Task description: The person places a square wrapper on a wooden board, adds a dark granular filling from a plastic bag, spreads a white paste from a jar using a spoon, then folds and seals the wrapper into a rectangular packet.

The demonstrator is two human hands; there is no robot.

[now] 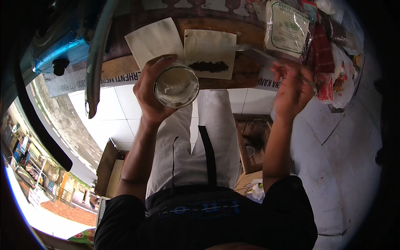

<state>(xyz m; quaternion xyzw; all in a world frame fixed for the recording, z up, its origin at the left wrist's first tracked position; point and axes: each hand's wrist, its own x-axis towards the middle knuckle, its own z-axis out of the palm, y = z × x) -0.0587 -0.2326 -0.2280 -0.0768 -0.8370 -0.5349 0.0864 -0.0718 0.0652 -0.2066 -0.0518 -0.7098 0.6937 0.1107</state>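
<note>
At 11 o'clock, the left hand [146,89] grips a round glass jar [189,98], mouth turned toward the view, pale paste [180,90] inside. At 2 o'clock, the right hand [293,85] has its fingers closed around what looks like a thin, blurred spatula [257,54], its tip pointing toward 10 o'clock. On the wooden table [248,80] lie two pale paper squares: a bare one [152,39] at 11 o'clock and another [212,43] at 12, its near edge carrying a strip of dark shreds [210,66]. The step seems to be working paste from the jar; the next move probably calls for a steady jar and a light, flat blade.
</note>
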